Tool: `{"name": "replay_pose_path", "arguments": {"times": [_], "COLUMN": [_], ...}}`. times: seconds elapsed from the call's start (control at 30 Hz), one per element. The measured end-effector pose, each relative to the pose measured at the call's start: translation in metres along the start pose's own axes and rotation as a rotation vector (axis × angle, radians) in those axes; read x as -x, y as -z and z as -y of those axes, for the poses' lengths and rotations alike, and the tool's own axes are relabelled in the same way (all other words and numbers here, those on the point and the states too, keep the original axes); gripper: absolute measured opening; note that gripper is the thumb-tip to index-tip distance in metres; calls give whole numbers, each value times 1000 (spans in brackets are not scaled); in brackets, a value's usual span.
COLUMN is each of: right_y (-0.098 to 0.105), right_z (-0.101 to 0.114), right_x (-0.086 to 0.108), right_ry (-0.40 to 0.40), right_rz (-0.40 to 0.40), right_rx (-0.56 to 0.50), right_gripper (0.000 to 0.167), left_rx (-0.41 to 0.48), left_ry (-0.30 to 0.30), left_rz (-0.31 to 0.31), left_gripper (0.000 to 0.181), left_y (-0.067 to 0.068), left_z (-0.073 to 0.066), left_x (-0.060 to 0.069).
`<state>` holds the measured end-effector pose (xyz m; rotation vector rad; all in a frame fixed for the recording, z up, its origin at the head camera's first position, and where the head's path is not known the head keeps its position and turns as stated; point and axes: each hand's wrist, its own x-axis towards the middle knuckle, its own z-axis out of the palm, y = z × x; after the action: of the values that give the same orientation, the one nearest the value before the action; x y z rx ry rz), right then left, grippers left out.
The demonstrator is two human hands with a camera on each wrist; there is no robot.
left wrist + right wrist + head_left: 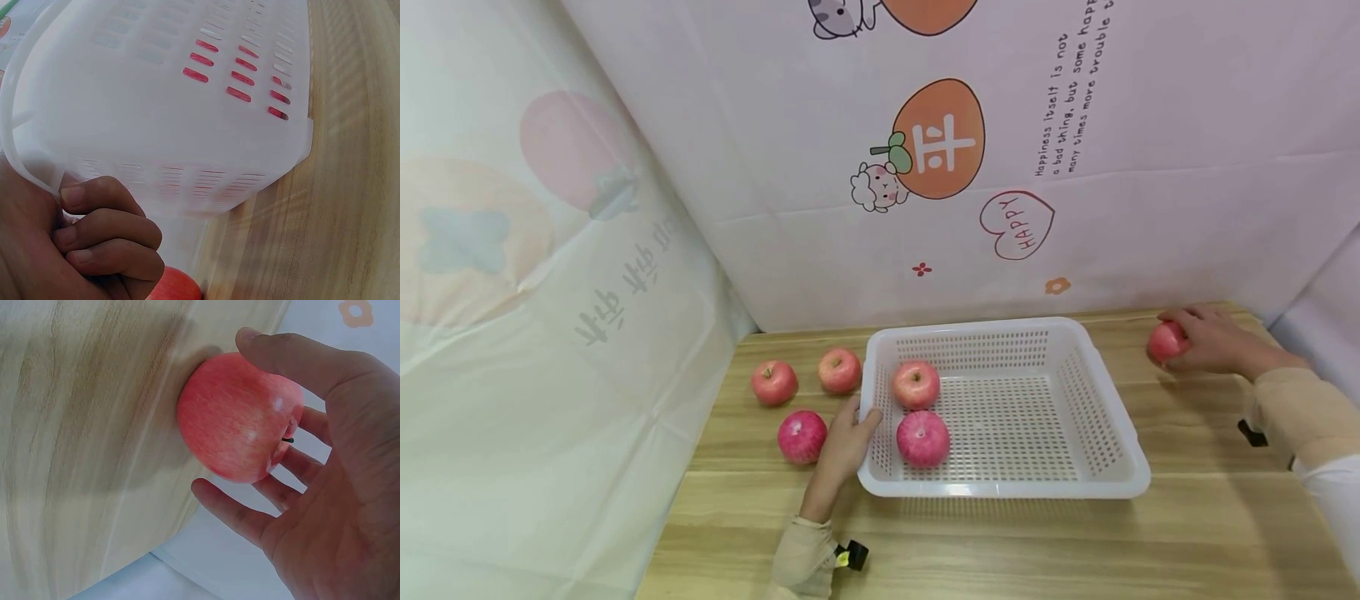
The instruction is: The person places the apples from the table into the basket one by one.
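My left hand (847, 442) grips the left rim of a white perforated plastic basket (1000, 489), its fingers curled under the edge in the left wrist view. Two apples lie in the basket's left end: a light red apple (916, 385) behind and a pinker apple (922, 439) in front. On the table at the far right, my right hand (1213, 340) is spread around another red apple (234, 419). The thumb lies across one side of it and the fingers pass behind, partly hidden; a gap shows between palm and apple.
Left of the basket, two red apples (774, 382) (839, 370) and a dark pink apple (802, 437) lie on the wooden table (1000, 550). A printed white cloth (820, 267) hangs along the back edge, with more cloth at the left and right sides.
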<state>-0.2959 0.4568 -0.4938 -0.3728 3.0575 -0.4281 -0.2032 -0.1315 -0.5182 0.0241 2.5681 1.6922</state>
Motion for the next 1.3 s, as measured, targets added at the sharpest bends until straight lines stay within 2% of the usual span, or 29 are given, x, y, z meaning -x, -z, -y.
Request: {"name": "replay_pose_path", "arguments": {"times": [0.33,0.9,1.3], "right_y": [-2,-6,-6], "right_z": [1,-5,-4], "right_x": [0,-3,-2], "right_ry": [-32,3,-9], "right_rz": [33,-29,-25], "right_rx": [-31,-21,-28], "right_gripper": [87,81,80], "left_rx": [14,6,9], "left_ry": [7,23,20], "left_rz": [11,18,34], "left_gripper": [46,43,46], "left_y": [0,0,2], "left_z": [0,-1,4], "left_x": [-1,-1,-3]}}
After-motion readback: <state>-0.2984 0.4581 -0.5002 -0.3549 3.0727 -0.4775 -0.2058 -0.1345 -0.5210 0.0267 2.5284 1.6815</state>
